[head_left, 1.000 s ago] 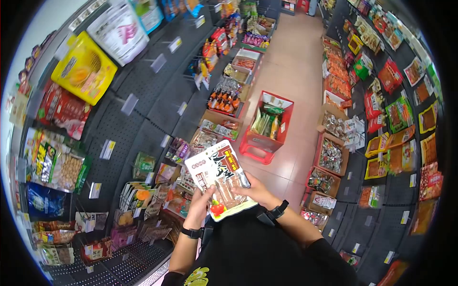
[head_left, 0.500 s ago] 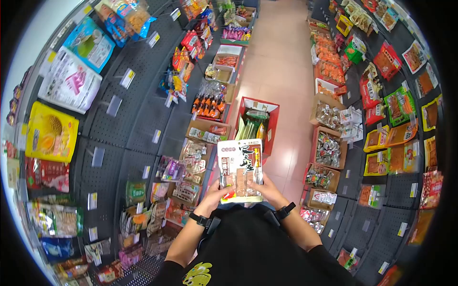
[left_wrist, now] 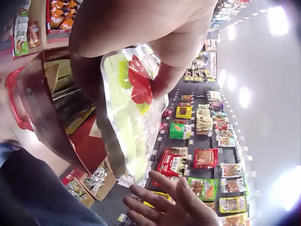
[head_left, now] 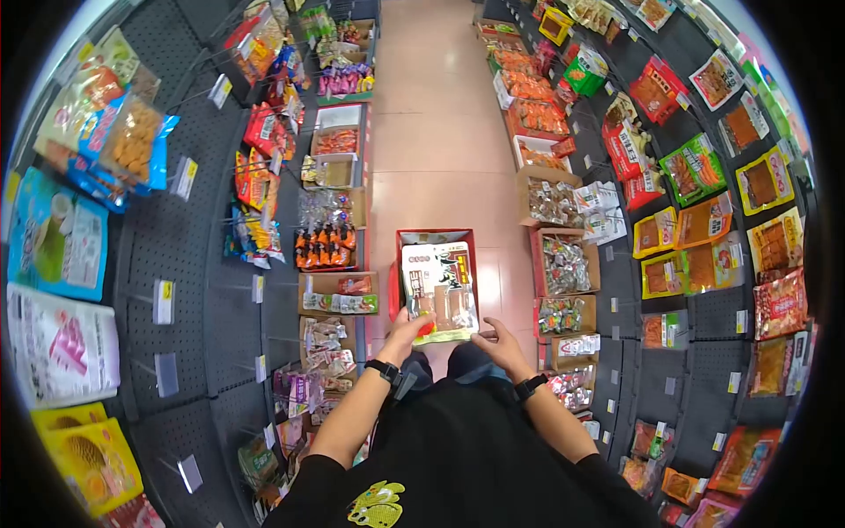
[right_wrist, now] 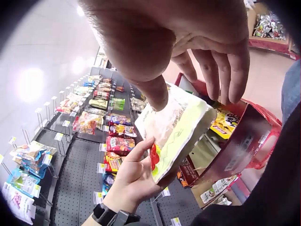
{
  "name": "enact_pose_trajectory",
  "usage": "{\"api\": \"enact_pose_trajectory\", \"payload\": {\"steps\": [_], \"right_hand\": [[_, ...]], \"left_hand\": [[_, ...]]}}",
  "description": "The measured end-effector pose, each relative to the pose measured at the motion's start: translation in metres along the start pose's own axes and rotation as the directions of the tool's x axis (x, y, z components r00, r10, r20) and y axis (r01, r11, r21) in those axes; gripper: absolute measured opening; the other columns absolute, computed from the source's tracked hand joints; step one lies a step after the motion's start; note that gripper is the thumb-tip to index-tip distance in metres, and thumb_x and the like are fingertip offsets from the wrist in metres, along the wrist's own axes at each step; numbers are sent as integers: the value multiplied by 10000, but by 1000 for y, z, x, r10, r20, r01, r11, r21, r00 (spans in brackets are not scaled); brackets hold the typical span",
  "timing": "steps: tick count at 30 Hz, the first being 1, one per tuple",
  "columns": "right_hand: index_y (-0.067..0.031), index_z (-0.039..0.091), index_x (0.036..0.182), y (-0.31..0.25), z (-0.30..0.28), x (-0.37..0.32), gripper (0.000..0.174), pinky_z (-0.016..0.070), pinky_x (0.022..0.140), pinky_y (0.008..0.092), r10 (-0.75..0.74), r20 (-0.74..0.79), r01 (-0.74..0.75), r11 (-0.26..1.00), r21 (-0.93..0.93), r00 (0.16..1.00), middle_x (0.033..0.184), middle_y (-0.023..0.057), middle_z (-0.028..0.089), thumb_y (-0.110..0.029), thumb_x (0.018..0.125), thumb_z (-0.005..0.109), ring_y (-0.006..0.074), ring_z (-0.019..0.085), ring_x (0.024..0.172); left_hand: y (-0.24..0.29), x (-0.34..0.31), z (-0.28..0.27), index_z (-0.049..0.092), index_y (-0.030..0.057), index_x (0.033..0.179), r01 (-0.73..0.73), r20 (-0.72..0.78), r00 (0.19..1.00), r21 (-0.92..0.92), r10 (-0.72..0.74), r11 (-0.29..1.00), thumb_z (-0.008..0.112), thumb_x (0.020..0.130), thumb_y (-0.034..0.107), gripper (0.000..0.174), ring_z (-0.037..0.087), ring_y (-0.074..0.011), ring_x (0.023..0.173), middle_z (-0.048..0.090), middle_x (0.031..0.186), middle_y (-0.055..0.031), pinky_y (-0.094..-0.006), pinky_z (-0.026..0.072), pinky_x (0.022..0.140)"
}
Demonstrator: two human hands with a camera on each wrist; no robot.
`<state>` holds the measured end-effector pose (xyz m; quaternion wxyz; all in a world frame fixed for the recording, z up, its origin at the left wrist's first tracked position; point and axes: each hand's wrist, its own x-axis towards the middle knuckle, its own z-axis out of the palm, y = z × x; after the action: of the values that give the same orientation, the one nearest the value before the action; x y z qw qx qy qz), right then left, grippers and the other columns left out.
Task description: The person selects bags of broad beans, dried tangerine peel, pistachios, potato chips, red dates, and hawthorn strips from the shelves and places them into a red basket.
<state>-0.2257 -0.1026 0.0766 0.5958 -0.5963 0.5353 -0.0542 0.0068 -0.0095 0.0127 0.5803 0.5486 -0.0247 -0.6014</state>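
A flat white snack pouch (head_left: pixel 440 280) with dark lettering, brown slices behind a clear window and a red fruit picture at one lower corner is held before the body. My left hand (head_left: pixel 403 334) grips that lower left corner, thumb over the front and fingers behind. Close by the opposite lower corner, my right hand (head_left: pixel 503 346) has loosened, its fingers spread and extended in the right wrist view. Behind the pouch in the head view stands a red basket (head_left: pixel 473 255), mostly covered by it; green and yellow packets (right_wrist: pixel 225 123) lie inside.
Dark pegboard shelves (head_left: pixel 167 220) with hanging snack bags line the left side, and more packets hang on the right shelves (head_left: pixel 704 326). Open cartons of small snacks (head_left: pixel 563 264) edge the tiled aisle (head_left: pixel 431 150) on both sides.
My right hand has let go of the pouch and opened beside it, while the left keeps its grip. The view has turned left-to-right along the aisle, and the pouch now overlaps the basket.
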Motion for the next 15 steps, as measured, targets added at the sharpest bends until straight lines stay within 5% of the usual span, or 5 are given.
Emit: {"api": "enact_pose_trajectory", "payload": {"steps": [4,7,13,15], "right_hand": [[-21,570,1358,17,-7,23,595,536,884,336,33,-49,-36,997,-69,998,1062,150,720,-361,904,752,218,685,1010],[-63,613,1312,21,-12,38,462,539,779,298,95,74,-96,995,16,993,1036,91,688,-324,946,721,157,641,922],[-23,648,1237,14,-14,77,475,547,848,332,22,155,-2,992,-128,988,1041,132,727,-386,936,704,211,696,961],[-25,639,1239,10,-12,96,410,541,763,300,-41,174,81,970,-227,984,912,83,696,-303,946,709,147,653,822]], "left_hand": [[-14,57,-8,538,33,1260,-21,-31,999,96,24,995,761,865,121,463,658,-176,1039,674,1149,-80,-334,526,917],[-9,69,5,530,6,1258,-1,-107,994,111,13,994,771,847,120,490,643,-180,1057,659,1179,-101,-342,514,930],[-37,91,12,538,5,1232,75,-274,961,173,-25,982,794,836,196,509,640,-200,1042,649,1166,-107,-338,511,909],[-44,96,11,540,6,1203,95,-316,949,277,-3,956,806,822,228,515,641,-201,1017,652,1128,-106,-344,513,883]]}}
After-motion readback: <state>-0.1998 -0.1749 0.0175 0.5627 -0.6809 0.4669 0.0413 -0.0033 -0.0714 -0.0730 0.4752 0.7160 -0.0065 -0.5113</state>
